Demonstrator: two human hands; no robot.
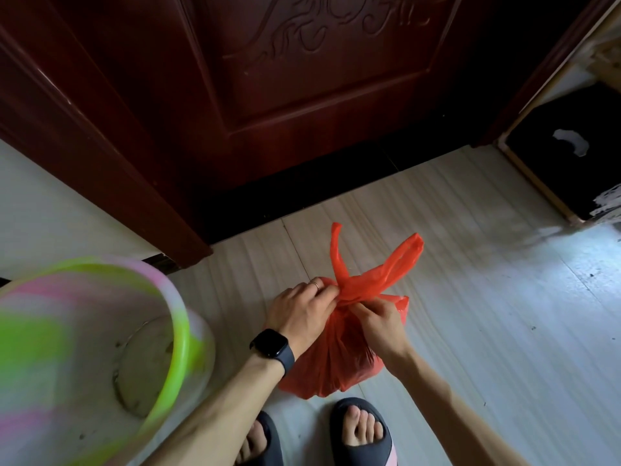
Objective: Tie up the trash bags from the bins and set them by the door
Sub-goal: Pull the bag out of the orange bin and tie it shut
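I was standing on a pale, plank-patterned floor (pixel 470 297) right in front of a dark red wooden door (pixel 302 79) with carved scrollwork on its panel; the door was shut, and a black threshold strip ran along its foot.

At my far left a white wall (pixel 50 203) met the door frame. In front of it stood the bin (pixel 183 344), a plastic tub swirled in pink, green and white, with no bag inside and its grubby bottom showing. It was blurred in my view.

Just right of the bin came my left hand (pixel 302 312), a dark watch (pixel 270 343) on the wrist and a thin ring (pixel 316 284) on one finger. Its fingers were curled in and pinching the gathered neck of the red trash bag (pixel 339 358) from the left side.

The bag sat on the floor between my forearms, just ahead of my feet in dark slippers (pixel 364 428), and near the door but not against it. Its body was bunched into pleats below the neck, and its two handle loops (pixel 400 264) stuck up and away from me, crossed at the point where I held them.

My right hand (pixel 379 326) gripped the same neck from the right, fingertips and thumb closed tight on the plastic, nearly touching the left hand's fingers.

Farther right, against the door frame, stood a black cabinet (pixel 554 169) with a pale edge trim and a white patch on its face.
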